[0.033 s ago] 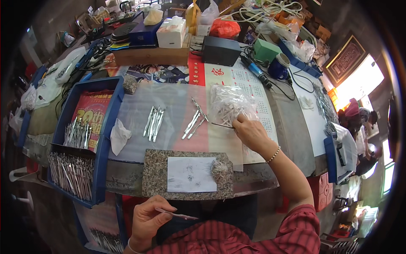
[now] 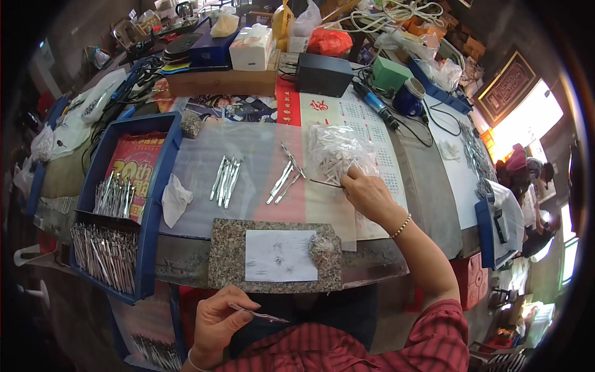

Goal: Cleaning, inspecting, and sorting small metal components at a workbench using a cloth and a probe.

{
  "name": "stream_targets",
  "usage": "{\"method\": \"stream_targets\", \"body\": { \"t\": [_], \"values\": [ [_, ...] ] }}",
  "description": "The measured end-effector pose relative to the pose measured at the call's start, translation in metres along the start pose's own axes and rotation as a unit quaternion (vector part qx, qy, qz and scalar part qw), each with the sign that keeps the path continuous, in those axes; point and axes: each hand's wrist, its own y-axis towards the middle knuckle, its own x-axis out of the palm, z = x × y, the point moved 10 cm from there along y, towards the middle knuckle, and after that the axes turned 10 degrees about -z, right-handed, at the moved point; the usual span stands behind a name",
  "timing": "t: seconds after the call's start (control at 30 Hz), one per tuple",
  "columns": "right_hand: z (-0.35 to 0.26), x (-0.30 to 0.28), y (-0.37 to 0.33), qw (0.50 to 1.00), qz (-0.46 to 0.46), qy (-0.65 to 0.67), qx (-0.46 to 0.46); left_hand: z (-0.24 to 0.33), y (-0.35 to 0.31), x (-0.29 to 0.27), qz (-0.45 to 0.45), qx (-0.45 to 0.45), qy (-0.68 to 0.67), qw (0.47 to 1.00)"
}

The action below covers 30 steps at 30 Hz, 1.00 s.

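Left hand (image 2: 220,319) pinches a thin metal tool (image 2: 268,317) while right hand (image 2: 370,193) sits at a plastic bag (image 2: 331,139)

The left hand is low, in front of the person's body and nearer than the table edge. Its thumb and fingers are clamped on one end of the thin metal tool, whose free end points toward the right. The right hand reaches out over the table, fingers closed on a thin dark rod (image 2: 323,183) that sticks out to the left, just at the near side of the clear bag full of white pieces. A beaded bracelet (image 2: 401,226) circles the right wrist.

Left of the bag lie a few loose metal tools (image 2: 286,177), some crossing each other. Farther left, a neater row of similar tools (image 2: 227,181) lies side by side. Nearer the person is a speckled stone slab (image 2: 226,254) with a marked white paper (image 2: 279,251) on it and a tangled wad (image 2: 321,248) at the paper's right edge. At the left stands a blue tray (image 2: 145,260) packed with many more metal tools (image 2: 104,257), with a crumpled tissue (image 2: 176,200) just beside it
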Motion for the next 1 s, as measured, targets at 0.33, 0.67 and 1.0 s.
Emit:
{"method": "stream_targets", "body": {
  "t": [0.33,0.67,1.0],
  "values": [
    [0.008,0.004,0.0,0.999,0.005,0.038,0.018,-0.013,0.003,0.015,-0.015,-0.025,0.004,1.0],
    [0.009,0.004,0.01,0.995,0.017,0.092,0.015,-0.021,0.012,0.033,-0.027,-0.062,-0.007,0.998],
    [-0.01,-0.018,-0.04,0.729,-0.001,0.681,0.076,-0.037,0.014,0.04,-0.035,-0.103,-0.034,0.993]
  ]
}}
